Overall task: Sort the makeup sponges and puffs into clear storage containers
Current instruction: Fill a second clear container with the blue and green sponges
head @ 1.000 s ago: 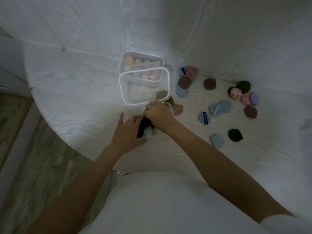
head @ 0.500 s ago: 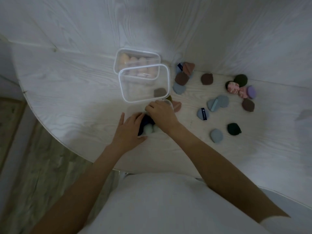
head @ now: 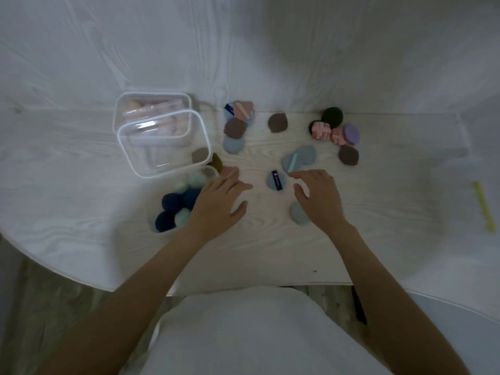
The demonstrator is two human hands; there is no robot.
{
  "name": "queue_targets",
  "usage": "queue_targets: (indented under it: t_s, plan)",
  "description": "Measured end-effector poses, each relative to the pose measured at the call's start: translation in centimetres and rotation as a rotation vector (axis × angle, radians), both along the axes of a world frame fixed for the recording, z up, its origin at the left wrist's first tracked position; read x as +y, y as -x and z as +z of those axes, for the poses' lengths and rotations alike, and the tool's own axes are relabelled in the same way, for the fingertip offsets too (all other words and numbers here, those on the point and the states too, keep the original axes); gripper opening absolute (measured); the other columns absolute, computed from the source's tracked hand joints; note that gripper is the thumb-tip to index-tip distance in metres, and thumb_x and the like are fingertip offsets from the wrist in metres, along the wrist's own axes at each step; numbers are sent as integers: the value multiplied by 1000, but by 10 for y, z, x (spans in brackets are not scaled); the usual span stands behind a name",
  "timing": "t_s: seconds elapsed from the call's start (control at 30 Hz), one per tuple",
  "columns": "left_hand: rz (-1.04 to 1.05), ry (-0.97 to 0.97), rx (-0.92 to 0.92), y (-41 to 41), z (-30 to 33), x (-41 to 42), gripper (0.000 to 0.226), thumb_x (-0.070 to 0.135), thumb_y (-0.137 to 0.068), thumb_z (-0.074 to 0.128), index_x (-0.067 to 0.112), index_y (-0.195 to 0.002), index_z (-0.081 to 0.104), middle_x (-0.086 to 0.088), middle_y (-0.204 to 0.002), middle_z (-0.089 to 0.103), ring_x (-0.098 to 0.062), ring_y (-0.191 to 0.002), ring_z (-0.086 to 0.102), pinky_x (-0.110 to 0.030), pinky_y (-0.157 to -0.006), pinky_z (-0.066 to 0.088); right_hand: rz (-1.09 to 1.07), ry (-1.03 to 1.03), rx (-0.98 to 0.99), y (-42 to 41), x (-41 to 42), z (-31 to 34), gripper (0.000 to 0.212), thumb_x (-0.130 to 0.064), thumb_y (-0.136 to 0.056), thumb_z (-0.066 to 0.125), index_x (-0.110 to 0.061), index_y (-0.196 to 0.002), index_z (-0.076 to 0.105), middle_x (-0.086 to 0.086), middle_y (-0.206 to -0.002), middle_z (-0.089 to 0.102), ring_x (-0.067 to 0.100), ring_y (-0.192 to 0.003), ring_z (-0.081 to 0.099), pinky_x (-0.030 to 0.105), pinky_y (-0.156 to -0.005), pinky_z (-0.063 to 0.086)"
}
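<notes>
A clear container at the table's front left holds several navy and mint sponges. Behind it stand an open clear box and, further back, a clear box of peach and pink sponges. Flat puffs lie scattered to the right: a blue puff with a navy strap, light blue ones, brown ones, pink, purple and dark green ones. My left hand lies flat with spread fingers beside the sponge container. My right hand hovers with relaxed fingers over a grey-blue puff, right of the strapped puff.
The white wood-grain table has a curved front edge near my body. A white wall rises right behind the puffs. A yellow-green strip lies at the far right. Wooden floor shows at the lower left.
Both hands have left the sponge container and moved right. The right hand now hovers by the strapped blue puff; the left lies beside the container. The view has shifted right.
</notes>
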State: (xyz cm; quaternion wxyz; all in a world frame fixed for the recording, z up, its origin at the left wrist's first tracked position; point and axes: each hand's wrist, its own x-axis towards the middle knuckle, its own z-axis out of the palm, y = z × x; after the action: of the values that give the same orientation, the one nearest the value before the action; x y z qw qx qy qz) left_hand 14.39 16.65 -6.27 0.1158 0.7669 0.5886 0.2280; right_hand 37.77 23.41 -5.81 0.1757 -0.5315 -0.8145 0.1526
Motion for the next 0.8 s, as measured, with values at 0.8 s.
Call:
queue_targets:
  t_s: [0.8]
  plan:
    - [299, 371, 60, -109, -47, 65, 46, 17, -76, 70, 10, -119, 58, -11, -119, 56, -32, -104, 50, -38, -73, 51, 164, 299, -185, -67, 125, -47, 61, -23, -89, 54, -37, -143, 28, 12, -145, 32, 32, -125, 33, 45, -98, 33]
